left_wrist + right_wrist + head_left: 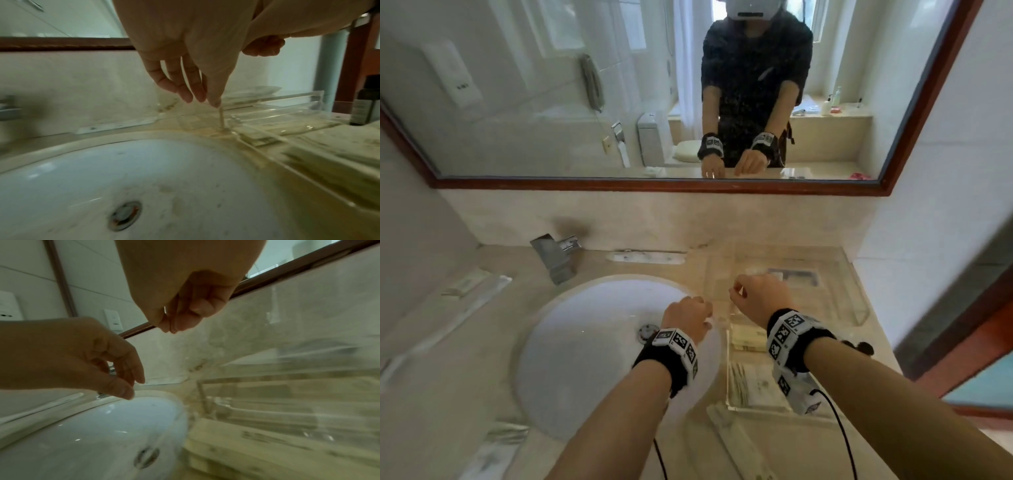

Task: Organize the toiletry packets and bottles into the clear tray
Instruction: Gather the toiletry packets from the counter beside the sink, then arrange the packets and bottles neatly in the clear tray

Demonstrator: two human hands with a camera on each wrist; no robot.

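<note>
The clear tray [859, 310] lies on the counter to the right of the sink. Pale packets [748, 337] lie in its near half and a dark packet [796, 274] in its far half. My left hand [705, 310] hovers over the tray's left edge with its fingers [197, 95] straight and pointing down, holding nothing, just above the tray's upright corner [221, 116]. My right hand [736, 291] hangs over the tray [267, 381] with its fingers [174, 324] curled and thumb against fingertip; I see nothing between them. A small dark bottle [363, 104] stands beside the tray.
The white sink [585, 342] and its faucet [558, 255] fill the left. Long wrapped packets lie on the counter at the left [476, 298], at the near left [496, 442] and in front of the tray [739, 438]. The mirror [551, 85] stands behind.
</note>
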